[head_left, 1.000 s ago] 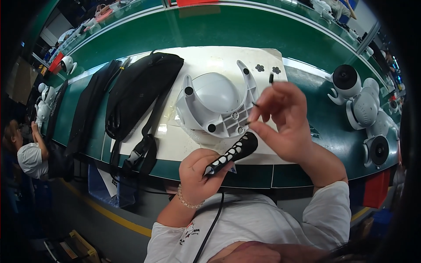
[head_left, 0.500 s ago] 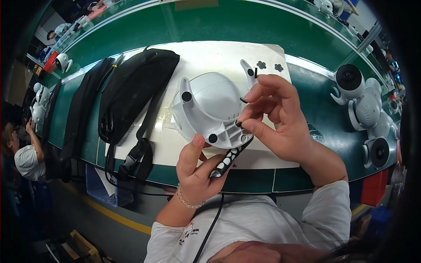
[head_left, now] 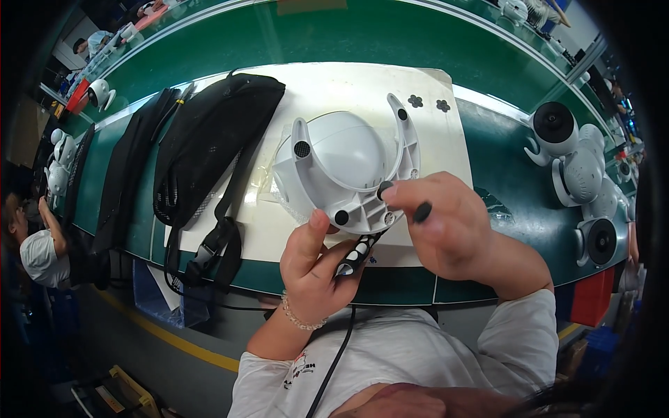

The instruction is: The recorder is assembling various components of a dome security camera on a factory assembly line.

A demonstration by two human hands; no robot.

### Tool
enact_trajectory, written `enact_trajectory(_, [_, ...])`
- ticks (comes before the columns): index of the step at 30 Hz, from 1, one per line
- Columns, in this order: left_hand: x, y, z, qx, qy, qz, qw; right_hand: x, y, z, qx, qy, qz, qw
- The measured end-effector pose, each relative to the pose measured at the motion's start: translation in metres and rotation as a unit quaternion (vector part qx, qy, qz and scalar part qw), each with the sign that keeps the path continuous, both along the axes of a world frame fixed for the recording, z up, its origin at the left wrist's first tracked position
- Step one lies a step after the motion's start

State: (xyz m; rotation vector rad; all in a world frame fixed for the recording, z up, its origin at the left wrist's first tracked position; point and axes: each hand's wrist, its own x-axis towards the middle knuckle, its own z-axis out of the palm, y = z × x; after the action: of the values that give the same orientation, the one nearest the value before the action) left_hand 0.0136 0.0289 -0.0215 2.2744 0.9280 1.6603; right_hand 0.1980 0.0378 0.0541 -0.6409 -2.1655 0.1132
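A white domed plastic camera housing (head_left: pixel 345 164) with two upright arms sits tilted on a white mat (head_left: pixel 334 90). My left hand (head_left: pixel 317 268) grips a black strip of small round pads (head_left: pixel 352 256) and its thumb presses the housing's near edge. My right hand (head_left: pixel 446 223) holds small black round pads; one fingertip presses a pad onto the housing's base, another pad (head_left: pixel 422 211) sits between the fingers. Black pads show fitted on the base.
A black strap bag (head_left: pixel 209 146) lies left on the mat. Two dark flower-shaped pieces (head_left: pixel 428 103) rest at the mat's far right. Finished white round cameras (head_left: pixel 571 167) stand on the green bench at right. Another person (head_left: pixel 38 244) works at far left.
The housing has been pulled closer and tipped toward me. My right hand dropped from above it onto its base. My left hand with the strip rose under the housing's edge.
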Motion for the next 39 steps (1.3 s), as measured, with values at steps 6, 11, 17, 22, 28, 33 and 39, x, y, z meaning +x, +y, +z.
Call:
enact_trajectory(6, [-0.002,-0.007,-0.016,-0.094,-0.039,-0.045,0.994,-0.011,-0.018,0.0,0.073,-0.118,-0.047,0.989])
enact_trajectory(11, [0.001,0.001,0.003,-0.002,-0.014,-0.019,1.0,0.005,-0.01,0.001,-0.096,0.043,-0.056,0.993])
enact_trajectory(17, [0.002,0.0,0.003,-0.02,-0.019,-0.02,0.999,0.002,-0.02,-0.003,-0.378,0.212,0.0,0.901])
enact_trajectory(22, [0.001,-0.001,0.008,-0.027,0.009,-0.043,0.999,-0.002,-0.018,-0.005,-0.465,0.234,-0.013,0.854])
enact_trajectory(28, [0.001,0.0,0.007,-0.034,0.001,-0.05,0.998,-0.003,-0.017,-0.005,-0.504,0.282,-0.01,0.816])
enact_trajectory(33, [0.0,-0.001,0.008,-0.045,0.005,-0.04,0.998,-0.001,-0.013,-0.002,-0.536,0.297,0.01,0.79])
enact_trajectory(39, [0.002,0.001,0.002,-0.034,-0.036,-0.029,0.998,-0.001,-0.02,-0.005,-0.454,0.205,-0.041,0.866])
